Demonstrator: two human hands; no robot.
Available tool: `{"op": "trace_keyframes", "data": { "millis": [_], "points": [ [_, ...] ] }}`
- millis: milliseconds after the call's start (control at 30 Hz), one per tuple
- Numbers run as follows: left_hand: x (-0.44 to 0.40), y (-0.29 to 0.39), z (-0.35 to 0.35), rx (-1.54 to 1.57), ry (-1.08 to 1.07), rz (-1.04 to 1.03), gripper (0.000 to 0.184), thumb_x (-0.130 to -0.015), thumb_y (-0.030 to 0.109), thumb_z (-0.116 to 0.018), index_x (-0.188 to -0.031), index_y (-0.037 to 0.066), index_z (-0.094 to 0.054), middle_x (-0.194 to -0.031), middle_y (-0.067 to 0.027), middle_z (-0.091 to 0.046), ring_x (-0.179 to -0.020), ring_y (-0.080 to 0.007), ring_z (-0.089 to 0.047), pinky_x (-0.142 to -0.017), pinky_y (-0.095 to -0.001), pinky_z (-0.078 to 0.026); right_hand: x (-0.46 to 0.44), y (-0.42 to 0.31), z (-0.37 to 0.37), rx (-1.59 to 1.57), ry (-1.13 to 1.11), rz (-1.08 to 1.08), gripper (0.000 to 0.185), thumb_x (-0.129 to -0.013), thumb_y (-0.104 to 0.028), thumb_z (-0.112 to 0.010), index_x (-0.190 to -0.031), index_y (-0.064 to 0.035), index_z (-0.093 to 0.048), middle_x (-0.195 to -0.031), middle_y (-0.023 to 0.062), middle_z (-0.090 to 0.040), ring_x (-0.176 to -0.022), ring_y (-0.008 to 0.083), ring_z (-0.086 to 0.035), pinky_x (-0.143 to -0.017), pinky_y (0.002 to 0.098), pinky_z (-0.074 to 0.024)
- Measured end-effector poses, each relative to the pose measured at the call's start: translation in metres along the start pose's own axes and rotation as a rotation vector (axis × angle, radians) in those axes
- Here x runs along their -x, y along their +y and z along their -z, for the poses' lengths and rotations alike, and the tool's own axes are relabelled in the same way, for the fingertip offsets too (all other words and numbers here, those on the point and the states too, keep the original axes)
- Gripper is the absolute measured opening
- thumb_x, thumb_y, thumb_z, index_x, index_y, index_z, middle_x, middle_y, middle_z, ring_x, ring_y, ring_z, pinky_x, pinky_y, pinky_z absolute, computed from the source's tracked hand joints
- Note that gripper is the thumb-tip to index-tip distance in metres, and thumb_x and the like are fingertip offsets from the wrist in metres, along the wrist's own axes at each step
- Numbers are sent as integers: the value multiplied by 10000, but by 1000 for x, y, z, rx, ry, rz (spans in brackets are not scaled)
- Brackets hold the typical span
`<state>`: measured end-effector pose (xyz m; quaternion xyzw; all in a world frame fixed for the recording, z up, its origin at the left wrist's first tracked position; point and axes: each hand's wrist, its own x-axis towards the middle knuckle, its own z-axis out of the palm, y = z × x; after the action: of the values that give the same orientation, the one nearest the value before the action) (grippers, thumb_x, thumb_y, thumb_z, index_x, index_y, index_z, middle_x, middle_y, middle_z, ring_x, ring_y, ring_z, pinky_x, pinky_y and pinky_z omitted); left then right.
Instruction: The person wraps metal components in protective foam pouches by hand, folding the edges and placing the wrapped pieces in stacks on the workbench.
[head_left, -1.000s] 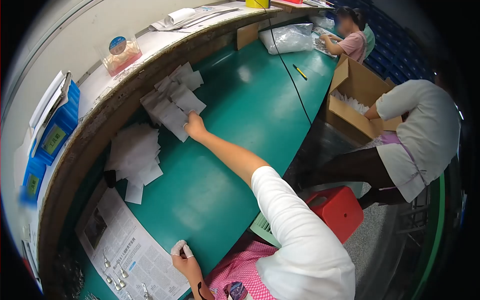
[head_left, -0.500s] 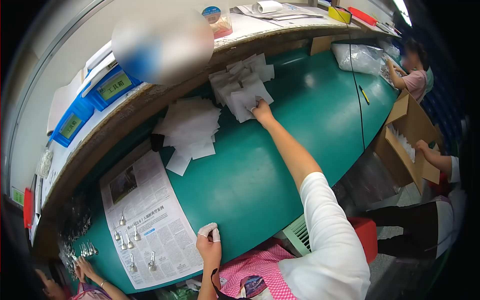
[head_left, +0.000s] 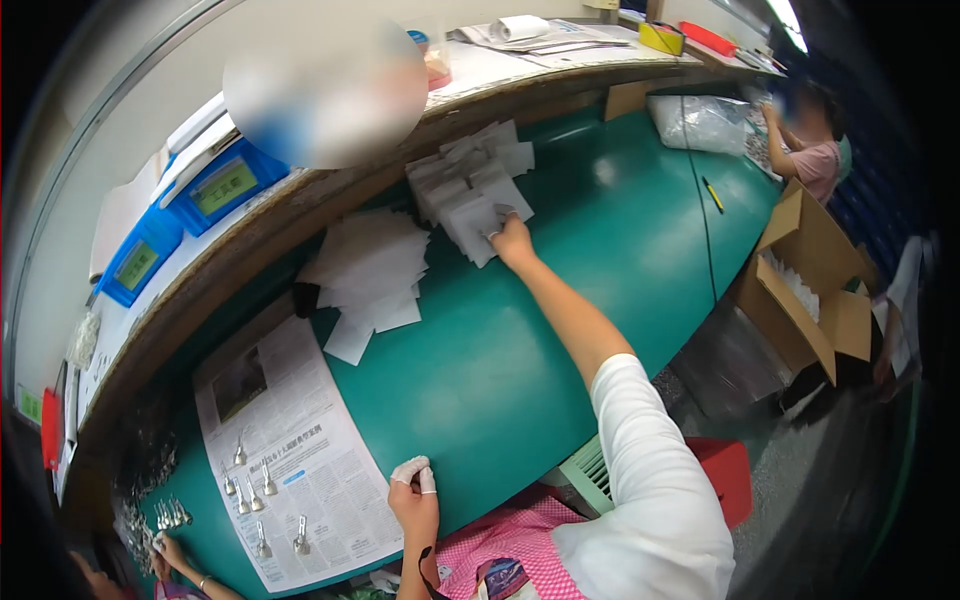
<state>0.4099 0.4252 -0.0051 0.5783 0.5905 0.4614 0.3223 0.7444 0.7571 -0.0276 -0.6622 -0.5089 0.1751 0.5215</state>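
Note:
My right hand [head_left: 514, 241] is stretched out over a loose pile of thin white sheets [head_left: 461, 222], its thumb and fingers closing on a sheet at the near edge. Near the front edge of the table, my left hand [head_left: 413, 492] is closed, with white covers on the fingertips pressed together. Whatever it may hold is hidden. Just left of it lies a newspaper [head_left: 340, 470] bearing several small silver metal pieces with thin stems [head_left: 302, 538]. A second pile of white sheets [head_left: 372, 262] lies between the newspaper and the first pile.
Blue bins [head_left: 222, 187] stand on the shelf behind the green table [head_left: 480, 380]. At the lower left another person's hand [head_left: 170, 550] is beside more metal pieces [head_left: 173, 514]. A plastic bag [head_left: 695, 122], a pen [head_left: 713, 195] and an open carton [head_left: 790, 290] are to the right; a person sits beyond.
My right hand stays at the sheet pile, its fingers shifting slightly on the sheets. My left hand remains closed. The person by the carton has drawn an arm back from it.

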Motion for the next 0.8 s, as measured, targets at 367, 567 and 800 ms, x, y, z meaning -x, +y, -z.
{"op": "trace_keyframes", "data": {
  "millis": [367, 567, 800],
  "points": [
    [2, -3, 1, 46, -17, 1, 115, -867, -19, -577, -974, -3, -616, -1010, -92, -621, -884, -156, -597, -790, -267, -484, 50, -28, 16, 223, 61, 317, 193, -811, -70, -589, -989, -19, -644, -1013, 184, -612, -975, 366, -559, -865, 423, -458],
    [1, -16, -1, 103, -28, -43, 125, -872, -35, -562, -989, -21, -605, -1010, -100, -617, -904, -159, -603, -823, -268, -489, 71, -41, 26, 227, 52, 451, 191, -812, -31, -568, -990, -34, -638, -1022, 168, -626, -985, 351, -562, -879, 416, -450],
    [0, -14, 1, 95, -62, -96, 142, -881, -28, -556, -1018, -27, -595, -1027, -98, -619, -893, -151, -604, -825, -264, -487, 157, -53, 35, 92, -324, 698, 224, -797, -11, -607, -1010, -80, -604, -1062, 112, -611, -1029, 309, -555, -904, 399, -448]
  ]
}}
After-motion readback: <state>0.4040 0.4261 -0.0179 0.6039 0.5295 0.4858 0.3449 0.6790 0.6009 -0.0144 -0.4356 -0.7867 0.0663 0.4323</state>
